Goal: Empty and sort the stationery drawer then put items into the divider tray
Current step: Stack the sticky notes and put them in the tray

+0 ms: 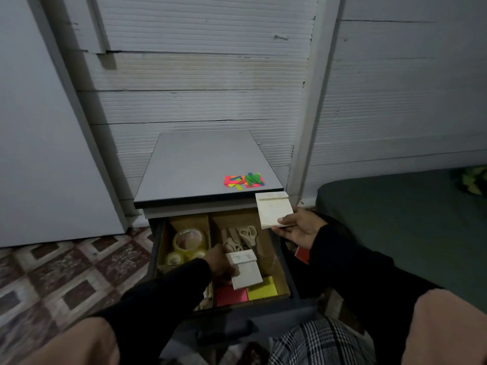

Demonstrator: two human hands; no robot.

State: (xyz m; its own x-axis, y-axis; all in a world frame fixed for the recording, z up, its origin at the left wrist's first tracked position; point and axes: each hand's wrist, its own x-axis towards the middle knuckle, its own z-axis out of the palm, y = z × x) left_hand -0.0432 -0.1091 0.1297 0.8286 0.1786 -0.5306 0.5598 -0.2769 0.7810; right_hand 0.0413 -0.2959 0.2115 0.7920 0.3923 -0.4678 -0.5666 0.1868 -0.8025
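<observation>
Head view: right hand (297,231) pinches a cream square notepad (274,208) between thumb and fingers beside the grey desk (195,167); left hand (220,262) grips another white pad (245,271) inside the open cardboard-divided drawer (283,280).

Dim room. Ribbed white wall panels (200,75) at twelve o'clock, patterned brown floor tiles (66,267) at eight, dark green mattress (405,222) at three o'clock.

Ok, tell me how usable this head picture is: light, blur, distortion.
Head view: dim, flat light; wide-angle bending bows the wall lines; the left hand in the drawer is soft with blur, the right hand and its notepad sharper; the coloured flags read clearly.
</observation>
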